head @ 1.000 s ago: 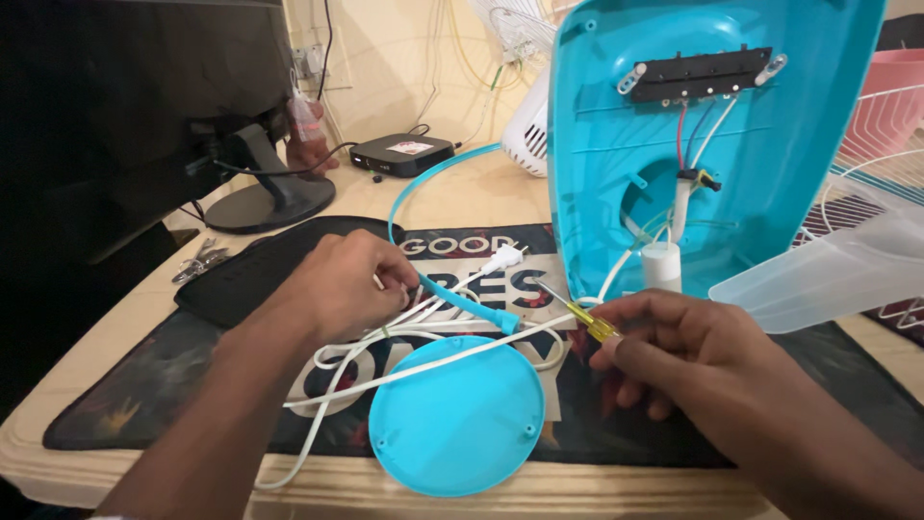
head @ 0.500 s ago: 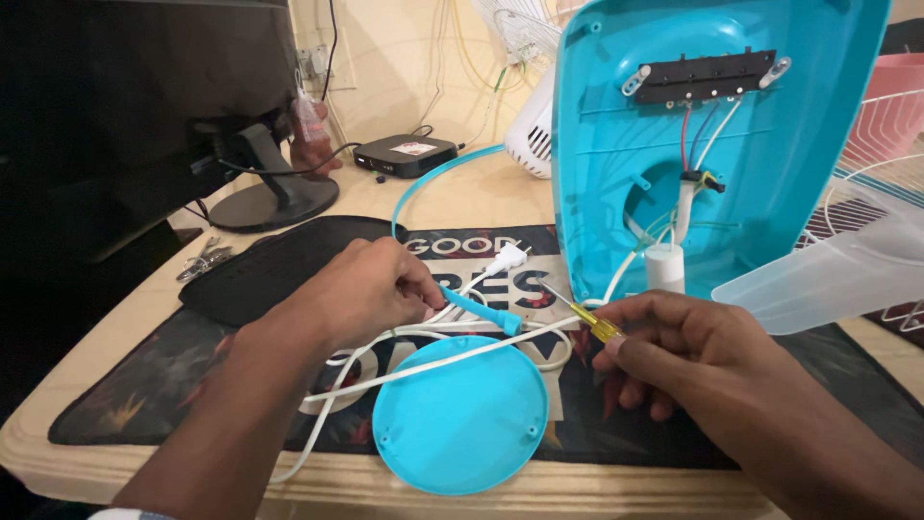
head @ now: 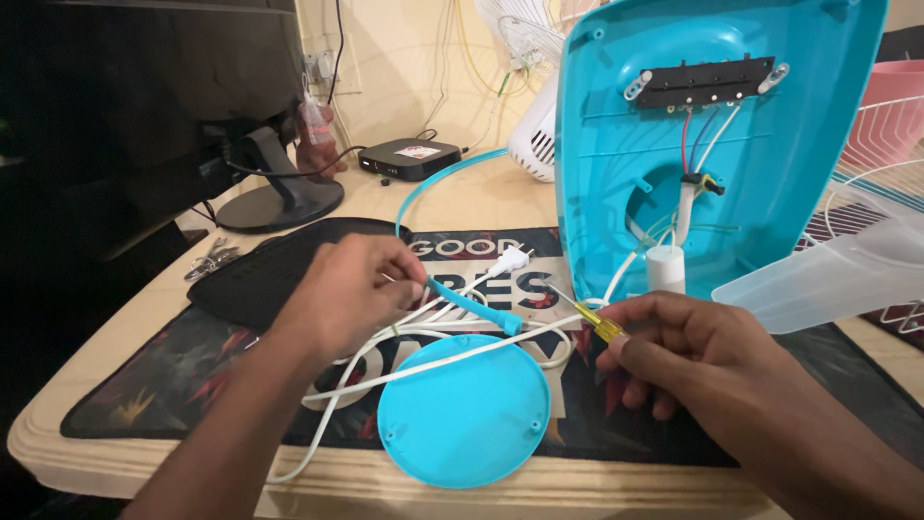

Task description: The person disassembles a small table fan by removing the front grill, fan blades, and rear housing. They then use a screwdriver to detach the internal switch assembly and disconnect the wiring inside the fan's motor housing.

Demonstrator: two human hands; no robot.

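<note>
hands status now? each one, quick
Left hand: closed, pinching the white cord near the thin blue strip.
Right hand: closed on the yellow-handled screwdriver.

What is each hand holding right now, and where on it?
The right hand holds a small screwdriver by its yellow handle. The left hand pinches the white power cord near its bundled loops; the exact fingertip contact is hidden.

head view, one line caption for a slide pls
Left hand pinches white cord, right hand holds yellow-handled screwdriver beside opened turquoise fan base.
</note>
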